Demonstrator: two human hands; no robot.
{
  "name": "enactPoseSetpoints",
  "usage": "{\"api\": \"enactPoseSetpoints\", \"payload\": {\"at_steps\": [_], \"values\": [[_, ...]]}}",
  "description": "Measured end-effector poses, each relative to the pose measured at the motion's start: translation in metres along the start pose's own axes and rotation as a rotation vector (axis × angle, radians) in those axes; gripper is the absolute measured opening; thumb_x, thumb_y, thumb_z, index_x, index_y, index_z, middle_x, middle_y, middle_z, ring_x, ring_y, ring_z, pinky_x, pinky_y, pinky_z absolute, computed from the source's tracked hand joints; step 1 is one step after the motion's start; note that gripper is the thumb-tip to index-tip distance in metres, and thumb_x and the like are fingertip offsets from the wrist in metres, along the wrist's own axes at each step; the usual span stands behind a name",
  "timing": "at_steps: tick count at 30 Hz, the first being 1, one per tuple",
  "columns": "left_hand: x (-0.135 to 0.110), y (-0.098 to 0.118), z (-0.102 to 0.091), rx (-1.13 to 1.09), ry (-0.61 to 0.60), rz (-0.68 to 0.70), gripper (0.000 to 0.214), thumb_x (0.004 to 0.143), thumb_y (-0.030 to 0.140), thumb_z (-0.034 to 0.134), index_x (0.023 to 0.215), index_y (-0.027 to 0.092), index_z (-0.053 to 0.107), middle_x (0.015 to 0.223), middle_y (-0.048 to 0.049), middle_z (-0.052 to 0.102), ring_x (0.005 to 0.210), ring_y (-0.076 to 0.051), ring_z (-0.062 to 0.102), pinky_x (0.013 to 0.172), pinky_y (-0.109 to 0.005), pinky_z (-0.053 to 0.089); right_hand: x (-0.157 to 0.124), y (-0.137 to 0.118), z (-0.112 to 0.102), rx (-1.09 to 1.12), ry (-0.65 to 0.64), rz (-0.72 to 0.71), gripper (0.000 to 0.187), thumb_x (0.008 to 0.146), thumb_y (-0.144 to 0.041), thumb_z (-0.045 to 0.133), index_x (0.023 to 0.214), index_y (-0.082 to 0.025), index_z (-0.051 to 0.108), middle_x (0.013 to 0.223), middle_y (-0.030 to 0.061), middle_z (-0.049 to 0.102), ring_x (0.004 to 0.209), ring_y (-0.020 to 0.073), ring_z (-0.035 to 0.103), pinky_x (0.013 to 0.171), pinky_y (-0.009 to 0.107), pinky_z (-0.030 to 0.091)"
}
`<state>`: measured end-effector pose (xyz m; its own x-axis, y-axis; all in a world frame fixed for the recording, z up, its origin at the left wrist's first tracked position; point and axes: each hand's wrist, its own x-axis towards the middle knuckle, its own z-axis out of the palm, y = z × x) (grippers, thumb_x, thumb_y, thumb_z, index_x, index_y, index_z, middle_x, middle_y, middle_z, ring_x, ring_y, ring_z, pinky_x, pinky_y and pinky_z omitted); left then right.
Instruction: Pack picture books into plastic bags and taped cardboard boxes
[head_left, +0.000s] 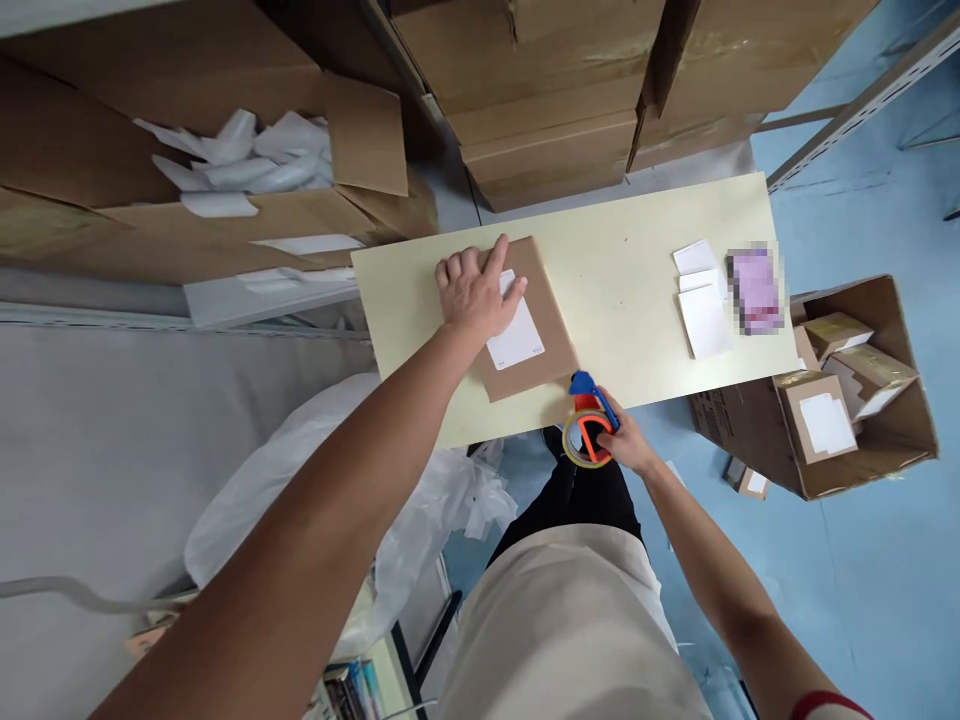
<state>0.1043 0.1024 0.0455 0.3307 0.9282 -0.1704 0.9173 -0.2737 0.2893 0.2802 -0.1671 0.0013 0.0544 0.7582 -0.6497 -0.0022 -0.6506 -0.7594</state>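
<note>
Box (553, 315) of plain brown cardboard lies flat on the cream tabletop (622, 260), towards its left end, and it is turned a little askew to the edges. On its upper face there is a white label (516, 347), which is partly hidden by the left hand (480, 290). This hand is open and is laid on the box with the fingers spread, the thumb over the label and the index finger reaching near the far edge. The right hand (622, 438) is closed around a tape dispenser (589, 428), orange and blue, with a roll of tape in it. The blue end of the dispenser is just beside the near right corner of the box; I cannot tell whether the two are touching. Further right on the tabletop lie some white cards (705, 315), and next to them is a purple item (756, 290), which is blurred into squares. Beyond the right end, an open carton (757, 430) contains several small boxes (821, 420). At the left behind the tabletop, a large carton (300, 215) holds white packing pieces (247, 155), and stacked cartons (555, 90) stand behind the middle.
</note>
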Motion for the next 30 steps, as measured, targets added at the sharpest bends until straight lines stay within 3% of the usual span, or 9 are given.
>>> {"api": "enactPoseSetpoints", "payload": {"at_steps": [5,9,12,15,19,22,24,27,30], "values": [[-0.035,-0.026,-0.005,0.043,0.042,-0.264,0.095,0.079,0.062,0.053,0.155,0.017,0.016,0.142,-0.026,0.044,0.134,-0.048,0.031,0.102,-0.066,0.025,0.074,-0.053,-0.026,0.063,0.034,-0.083,0.088,0.064,-0.014,0.057,0.149,-0.019,0.034,0.126,0.0089,0.064,0.107,0.023,0.062,0.092,0.039,0.053],[-0.038,-0.028,-0.015,0.121,-0.047,-0.059,0.083,0.085,0.054,0.047,0.155,0.02,0.018,0.157,-0.0187,0.027,0.143,-0.042,0.02,0.11,-0.061,0.017,0.136,-0.109,-0.055,-0.048,-0.145,-0.103,0.08,0.061,-0.009,0.058,0.14,-0.02,0.048,0.115,0.0061,0.068,0.1,0.0232,0.062,0.09,0.04,0.053],[-0.026,-0.023,-0.017,0.119,-0.09,0.051,0.075,0.087,0.05,0.045,0.154,0.023,0.024,0.156,-0.014,0.03,0.143,-0.039,0.022,0.114,-0.058,0.012,0.155,-0.13,-0.061,-0.135,-0.216,-0.103,0.078,0.06,-0.008,0.06,0.137,-0.021,0.052,0.105,0.0042,0.07,0.094,0.0222,0.063,0.087,0.04,0.054],[-0.021,-0.02,-0.017,0.107,-0.075,0.032,0.077,0.086,0.05,0.048,0.153,0.023,0.025,0.149,-0.0144,0.04,0.138,-0.039,0.029,0.115,-0.056,0.01,0.146,-0.122,-0.065,-0.19,-0.209,-0.103,0.085,0.059,-0.007,0.06,0.142,-0.024,0.047,0.105,0.0032,0.069,0.092,0.0218,0.063,0.085,0.039,0.055],[-0.024,-0.019,-0.017,0.108,-0.084,0.017,0.076,0.086,0.051,0.046,0.153,0.023,0.025,0.141,-0.015,0.047,0.135,-0.039,0.032,0.114,-0.056,0.01,0.096,-0.08,-0.065,-0.239,-0.222,-0.024,0.094,0.059,-0.006,0.059,0.148,-0.026,0.038,0.107,0.0043,0.069,0.089,0.0221,0.065,0.081,0.04,0.056],[-0.024,-0.016,-0.016,0.108,-0.09,0.002,0.076,0.086,0.052,0.044,0.154,0.023,0.023,0.142,-0.0154,0.045,0.135,-0.039,0.031,0.114,-0.057,0.009,0.055,-0.046,-0.046,-0.222,-0.239,0.02,0.096,0.059,-0.005,0.057,0.15,-0.027,0.034,0.11,0.0043,0.069,0.09,0.0211,0.066,0.085,0.04,0.056],[-0.022,-0.014,-0.016,0.11,-0.085,-0.03,0.077,0.086,0.054,0.043,0.154,0.024,0.021,0.143,-0.0161,0.044,0.134,-0.04,0.031,0.112,-0.058,0.012,0.042,-0.035,-0.026,-0.162,-0.132,-0.036,0.091,0.062,-0.008,0.057,0.149,-0.026,0.035,0.117,0.0048,0.067,0.099,0.0207,0.065,0.093,0.038,0.052],[-0.024,-0.014,-0.015,0.114,-0.056,-0.14,0.078,0.087,0.056,0.04,0.154,0.022,0.021,0.14,-0.0188,0.047,0.133,-0.042,0.033,0.108,-0.059,0.02,0.051,-0.039,-0.005,-0.055,-0.003,-0.049,0.089,0.065,-0.012,0.056,0.15,-0.022,0.033,0.123,0.007,0.065,0.106,0.0214,0.063,0.098,0.039,0.05],[-0.037,-0.015,-0.014,0.072,-0.095,-0.224,0.085,0.083,0.062,0.045,0.153,0.019,0.023,0.138,-0.0224,0.049,0.13,-0.044,0.039,0.104,-0.057,0.028,0.082,-0.065,-0.01,0.018,0.04,-0.066,0.091,0.064,-0.014,0.058,0.151,-0.02,0.03,0.129,0.0095,0.062,0.11,0.0223,0.061,0.099,0.039,0.049]]}}
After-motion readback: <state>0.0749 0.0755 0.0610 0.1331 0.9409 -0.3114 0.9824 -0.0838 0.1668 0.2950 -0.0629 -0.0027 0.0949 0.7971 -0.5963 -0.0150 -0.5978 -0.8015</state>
